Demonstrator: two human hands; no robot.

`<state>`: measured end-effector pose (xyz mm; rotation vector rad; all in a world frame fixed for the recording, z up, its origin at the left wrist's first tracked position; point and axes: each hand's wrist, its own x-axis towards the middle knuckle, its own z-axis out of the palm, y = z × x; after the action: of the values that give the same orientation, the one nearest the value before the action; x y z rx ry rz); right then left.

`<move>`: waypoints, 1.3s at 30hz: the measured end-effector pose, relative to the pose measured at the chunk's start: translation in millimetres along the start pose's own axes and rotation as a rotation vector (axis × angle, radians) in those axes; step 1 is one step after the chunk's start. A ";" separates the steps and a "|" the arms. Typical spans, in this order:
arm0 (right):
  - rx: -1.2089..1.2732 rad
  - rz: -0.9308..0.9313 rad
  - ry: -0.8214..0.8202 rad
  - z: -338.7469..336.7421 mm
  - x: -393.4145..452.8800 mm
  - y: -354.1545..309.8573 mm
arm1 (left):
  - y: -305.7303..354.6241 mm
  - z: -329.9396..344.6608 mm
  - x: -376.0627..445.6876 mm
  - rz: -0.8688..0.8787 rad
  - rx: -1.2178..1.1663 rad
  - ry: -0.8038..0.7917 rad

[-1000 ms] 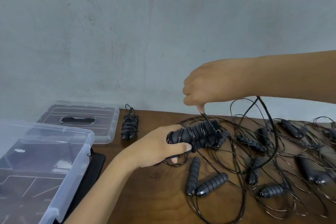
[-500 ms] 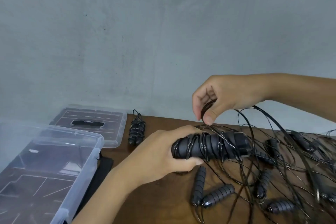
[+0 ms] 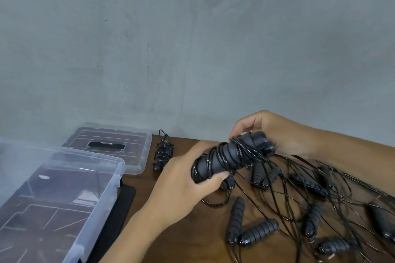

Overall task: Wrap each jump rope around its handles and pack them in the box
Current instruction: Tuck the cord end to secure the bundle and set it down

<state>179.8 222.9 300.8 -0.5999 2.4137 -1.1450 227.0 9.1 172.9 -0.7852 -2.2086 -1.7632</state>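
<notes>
My left hand [image 3: 183, 186] grips the near end of a pair of black jump rope handles [image 3: 226, 159], held together above the table with black cord wound round them. My right hand [image 3: 269, 132] curls over the far end of the handles, its fingertips on the cord there. The cord's loose part trails down to the right into a tangle of ropes [image 3: 316, 194]. One wrapped rope bundle [image 3: 162, 151] lies on the table by the wall. The clear plastic box [image 3: 89, 198] stands at the lower left, with no rope visible in it.
The box's clear lid [image 3: 136, 156] lies flat behind the box against the grey wall. Several loose black handles [image 3: 258, 231] and cords are spread over the brown table [image 3: 192, 230] to the right. A black flat thing [image 3: 115, 215] sits under the box's right side.
My right hand came down from above the bundle, carrying the cord round it, and now curls over the handles' far end. The bundle's far end has tilted upward.
</notes>
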 end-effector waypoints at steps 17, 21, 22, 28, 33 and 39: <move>-0.169 -0.025 0.389 42.9 5.7 5.5 | -14.4 26.1 16.3 -0.242 -0.627 0.317; -0.034 0.101 0.411 53.0 7.4 7.2 | -18.2 23.8 18.2 -0.251 -0.656 0.353; -0.006 0.118 0.397 56.1 7.3 7.6 | -19.6 23.0 18.7 -0.257 -0.658 0.364; 0.104 0.137 0.343 75.1 13.2 10.0 | -32.3 22.6 19.8 -0.324 -0.698 0.424; 0.221 0.138 0.345 84.9 19.1 6.8 | -36.0 22.3 23.0 -0.304 -0.637 0.462; 0.396 0.100 0.423 106.3 26.7 5.5 | -42.5 28.3 24.9 -0.225 -0.525 0.490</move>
<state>212.1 145.7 229.8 -0.1158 2.3980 -1.7881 188.5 36.7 141.5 -0.1411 -1.5800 -2.3752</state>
